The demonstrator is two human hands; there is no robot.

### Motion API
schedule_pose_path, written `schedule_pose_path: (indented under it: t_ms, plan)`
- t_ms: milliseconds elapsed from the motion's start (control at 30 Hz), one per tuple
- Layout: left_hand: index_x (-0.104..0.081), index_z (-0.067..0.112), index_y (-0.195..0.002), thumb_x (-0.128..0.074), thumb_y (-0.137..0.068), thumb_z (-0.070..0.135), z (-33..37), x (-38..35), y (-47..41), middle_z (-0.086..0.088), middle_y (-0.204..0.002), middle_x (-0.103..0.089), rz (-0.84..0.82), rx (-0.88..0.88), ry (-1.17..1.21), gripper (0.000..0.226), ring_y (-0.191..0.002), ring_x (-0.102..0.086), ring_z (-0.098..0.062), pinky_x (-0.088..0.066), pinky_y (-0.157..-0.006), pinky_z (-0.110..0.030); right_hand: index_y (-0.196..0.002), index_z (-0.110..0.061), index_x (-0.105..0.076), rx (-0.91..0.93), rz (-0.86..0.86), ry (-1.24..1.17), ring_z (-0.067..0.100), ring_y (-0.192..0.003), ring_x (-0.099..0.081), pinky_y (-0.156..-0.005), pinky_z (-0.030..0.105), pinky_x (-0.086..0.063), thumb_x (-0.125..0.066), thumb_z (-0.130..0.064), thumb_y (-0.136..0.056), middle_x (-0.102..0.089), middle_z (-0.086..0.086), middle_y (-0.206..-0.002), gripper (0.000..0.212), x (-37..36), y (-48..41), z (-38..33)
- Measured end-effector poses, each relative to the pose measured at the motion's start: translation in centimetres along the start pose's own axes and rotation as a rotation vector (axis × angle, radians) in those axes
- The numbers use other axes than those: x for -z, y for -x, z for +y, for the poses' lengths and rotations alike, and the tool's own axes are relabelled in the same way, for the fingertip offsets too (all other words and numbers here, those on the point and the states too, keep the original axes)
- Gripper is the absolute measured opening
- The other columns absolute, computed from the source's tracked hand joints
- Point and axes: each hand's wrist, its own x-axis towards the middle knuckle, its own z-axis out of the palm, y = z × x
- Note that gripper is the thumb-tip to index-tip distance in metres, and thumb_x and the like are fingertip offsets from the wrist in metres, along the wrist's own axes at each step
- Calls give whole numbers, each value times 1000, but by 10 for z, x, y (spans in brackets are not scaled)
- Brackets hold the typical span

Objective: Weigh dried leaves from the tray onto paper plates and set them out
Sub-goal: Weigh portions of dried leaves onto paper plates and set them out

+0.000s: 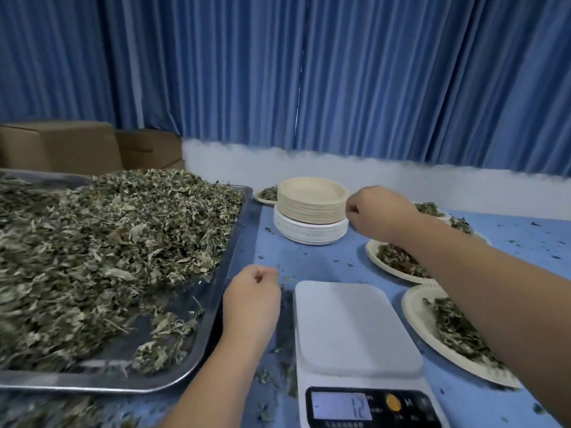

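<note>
A steel tray (238, 242) on the left holds a big heap of dried leaves (108, 242). The white scale (355, 329) stands in front of me with a bare platform, and its display (341, 406) shows 12. A stack of paper plates (312, 208), tan ones on white ones, stands behind it. My right hand (380, 213) reaches to the stack's right rim with curled fingers touching it; no plate is lifted. My left hand (251, 298) hovers as a loose fist between the tray's edge and the scale, and nothing shows in it.
Filled plates lie right of the scale (414, 310), under my right forearm (374, 251) and behind the stack (267, 194). Leaf crumbs litter the blue tablecloth (509, 242). Cardboard boxes (61, 146) stand behind the tray, and a blue curtain hangs at the back.
</note>
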Motion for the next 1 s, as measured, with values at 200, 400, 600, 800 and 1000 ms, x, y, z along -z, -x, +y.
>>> schedule_pose_path:
  t_ms: [200, 400, 600, 800, 1000]
  plan:
    - [-66, 21, -78, -53, -91, 16, 6, -4, 0, 5, -77, -66, 20, 78, 105, 19, -69, -58, -19, -41, -62, -29, -142, -19, -45, 22, -115, -104, 27, -131, -41, -105, 35, -37, -47, -17, -96, -39, 5, -147, 46, -8, -67, -15]
    - [-66, 22, -77, -53, -89, 18, 6, -5, -2, 6, -77, -67, 23, 110, 122, 18, -69, -58, -18, -43, -63, -29, -104, -7, -71, -44, -194, -212, 24, -69, -58, -59, 29, -53, -45, -14, -90, -70, 11, -96, 30, -23, -91, -26]
    - [-66, 21, -78, -53, -88, 19, 6, -5, -2, 5, -79, -67, 21, 131, 150, 16, -71, -59, -19, -44, -65, -28, -89, -5, -75, -28, -112, -232, 17, -70, -52, -59, 23, -43, -53, -11, -88, -70, 11, -88, 23, -21, -97, -26]
    - [-65, 23, -77, -50, -89, 18, 9, -5, 2, 6, -76, -67, 3, 124, 121, 19, -65, -56, -16, -41, -58, -25, -84, -17, -73, -28, -139, -245, 13, -60, -54, -59, 24, -45, -58, -18, -88, -65, 1, -69, 16, -15, -88, -29]
    - [-64, 23, -78, -51, -89, 20, 9, -5, 2, 6, -75, -67, -7, 126, 103, 18, -60, -52, -14, -38, -54, -24, -93, -16, -77, -33, -111, -237, 8, -65, -50, -68, 24, -42, -61, -17, -87, -66, -4, -81, 17, -21, -87, -30]
